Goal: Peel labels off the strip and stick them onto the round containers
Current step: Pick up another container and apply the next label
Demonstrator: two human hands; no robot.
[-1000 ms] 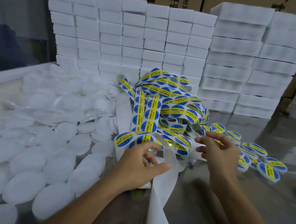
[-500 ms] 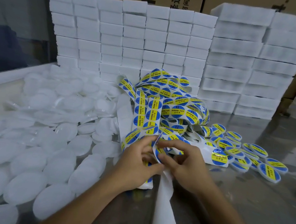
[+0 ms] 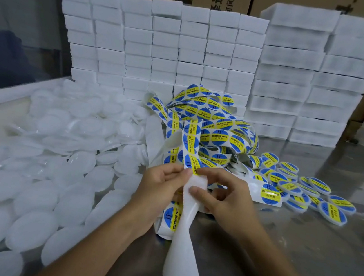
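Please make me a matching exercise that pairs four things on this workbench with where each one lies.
Things:
1. plain white round containers
2. round containers with blue and yellow labels
3. tangled strip of blue and yellow labels
4. stacked white foam blocks

Places:
A. right of the hands, on the metal table
B. along the back, before the cardboard boxes
C. left of the hands, in a large heap
D. middle, just beyond the hands

Pairs: 1-C, 2-A, 3-D, 4-B
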